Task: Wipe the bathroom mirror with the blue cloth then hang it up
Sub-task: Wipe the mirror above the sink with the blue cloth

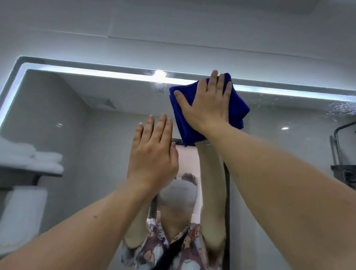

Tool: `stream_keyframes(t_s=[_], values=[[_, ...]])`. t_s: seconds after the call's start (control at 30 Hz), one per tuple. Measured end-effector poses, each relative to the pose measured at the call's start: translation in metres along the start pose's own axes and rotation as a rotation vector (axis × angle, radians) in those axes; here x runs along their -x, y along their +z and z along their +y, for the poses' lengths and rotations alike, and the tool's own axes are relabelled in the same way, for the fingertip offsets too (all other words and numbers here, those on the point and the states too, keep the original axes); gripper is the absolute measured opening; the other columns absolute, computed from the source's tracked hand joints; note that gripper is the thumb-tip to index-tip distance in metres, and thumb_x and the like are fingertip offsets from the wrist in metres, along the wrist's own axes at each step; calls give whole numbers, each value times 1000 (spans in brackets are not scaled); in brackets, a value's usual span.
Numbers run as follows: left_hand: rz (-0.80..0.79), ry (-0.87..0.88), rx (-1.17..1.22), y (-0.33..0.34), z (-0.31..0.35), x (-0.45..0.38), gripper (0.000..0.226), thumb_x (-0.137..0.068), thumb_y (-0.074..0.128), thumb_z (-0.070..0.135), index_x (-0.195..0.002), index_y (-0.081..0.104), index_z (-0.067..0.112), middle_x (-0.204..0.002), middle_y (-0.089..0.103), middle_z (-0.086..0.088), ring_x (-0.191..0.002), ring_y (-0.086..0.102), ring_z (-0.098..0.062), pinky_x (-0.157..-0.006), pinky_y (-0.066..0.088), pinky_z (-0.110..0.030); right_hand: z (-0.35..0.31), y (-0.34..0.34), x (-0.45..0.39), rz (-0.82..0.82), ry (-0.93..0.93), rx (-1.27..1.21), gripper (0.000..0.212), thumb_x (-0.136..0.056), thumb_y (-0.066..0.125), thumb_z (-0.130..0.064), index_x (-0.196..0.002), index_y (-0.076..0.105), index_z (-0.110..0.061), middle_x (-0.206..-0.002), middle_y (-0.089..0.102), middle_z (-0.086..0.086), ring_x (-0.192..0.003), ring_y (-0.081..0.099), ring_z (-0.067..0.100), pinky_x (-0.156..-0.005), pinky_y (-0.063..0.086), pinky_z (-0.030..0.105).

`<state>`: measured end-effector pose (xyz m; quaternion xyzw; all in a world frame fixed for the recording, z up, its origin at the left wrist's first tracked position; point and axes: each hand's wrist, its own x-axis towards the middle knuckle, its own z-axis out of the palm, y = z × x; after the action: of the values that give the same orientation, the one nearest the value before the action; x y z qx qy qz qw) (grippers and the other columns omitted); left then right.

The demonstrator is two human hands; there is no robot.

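Note:
A large bathroom mirror [71, 112] with a lit white border fills the wall ahead. My right hand [207, 104] presses a folded blue cloth [238, 110] flat against the glass near the top edge, right of centre, with straight spread fingers. My left hand [153, 152] lies flat on the mirror below and left of the cloth, fingers straight and together, holding nothing. Water droplets [345, 108] speckle the glass at the top right corner.
The mirror reflects a person in a patterned shirt [175, 251], white towels on a dark shelf [26, 157] at left, and a dark shower fitting [344, 147] at right. Grey wall [182, 27] rises above the mirror.

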<state>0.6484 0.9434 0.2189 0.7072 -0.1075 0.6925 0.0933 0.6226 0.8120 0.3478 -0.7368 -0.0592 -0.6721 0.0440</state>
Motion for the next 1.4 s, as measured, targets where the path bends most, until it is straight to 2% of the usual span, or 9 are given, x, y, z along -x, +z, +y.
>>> stream_keyframes(t_s=[0.17,0.27,0.47,0.6,1.07,1.27,1.4], values=[[-2,11,-16,2,1,1,63,-102,32,35,-161,22,16,-169,18,-4,-158,8,-25,-128,8,-48,3,5,6,-28,23,60,93,-96,14,-79,-165,5,-18,-173,-5,12,-158,-9,34,-126,-6,58],[-9,9,-8,2,1,-1,62,-103,34,35,-161,23,16,-169,20,-5,-157,10,-26,-128,10,-49,-1,4,1,-45,65,65,92,-95,12,-80,-165,0,-20,-173,-6,11,-158,-10,33,-125,-7,59],[-23,23,32,1,-1,0,64,-103,25,37,-162,13,17,-171,10,-4,-158,1,-25,-128,1,-47,-5,4,-15,-36,178,69,93,-95,12,-80,-165,1,-19,-172,-6,12,-158,-11,32,-125,-8,60],[-6,30,51,1,-2,-1,64,-102,26,36,-162,17,16,-170,14,-5,-158,5,-26,-128,3,-48,-7,4,-26,-36,263,62,93,-95,13,-80,-165,2,-19,-172,-6,13,-158,-11,32,-125,-7,60],[-48,1,37,-4,-1,0,63,-104,27,39,-162,15,18,-171,12,-1,-158,3,-22,-128,3,-46,58,-5,1,-56,232,89,93,-93,10,-82,-165,-3,-23,-173,-9,10,-158,-12,29,-126,-7,56],[-51,-34,71,-14,5,-4,65,-98,30,39,-159,29,17,-168,24,-2,-157,13,-23,-128,8,-46,81,-8,18,-53,205,65,94,-93,10,-82,-165,-3,-22,-172,-9,12,-158,-13,31,-126,-7,57],[-6,-60,98,-17,44,-4,61,-99,31,37,-157,34,17,-166,29,-4,-156,18,-24,-128,8,-45,92,-8,32,-29,214,50,92,-95,12,-80,-165,-3,-21,-172,-8,12,-158,-11,33,-126,-7,57]])
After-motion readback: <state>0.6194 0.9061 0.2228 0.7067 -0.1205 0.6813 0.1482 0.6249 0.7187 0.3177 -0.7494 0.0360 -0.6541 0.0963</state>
